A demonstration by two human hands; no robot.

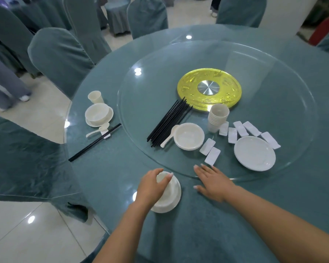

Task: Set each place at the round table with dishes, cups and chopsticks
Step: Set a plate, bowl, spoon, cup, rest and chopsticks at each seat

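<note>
On the desk (110,179): 3 bowls, 8 chopstick rests. Left grip (152,188) clasps near bowl (169,194); right grip (212,182) flat, fingers apart.

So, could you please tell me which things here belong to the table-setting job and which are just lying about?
For the job:
- chopsticks
- cup stack
- bowl
- plate
- rests
- bowl and plate under the left hand
- finished place

Just there:
- yellow disc
- chairs
</note>
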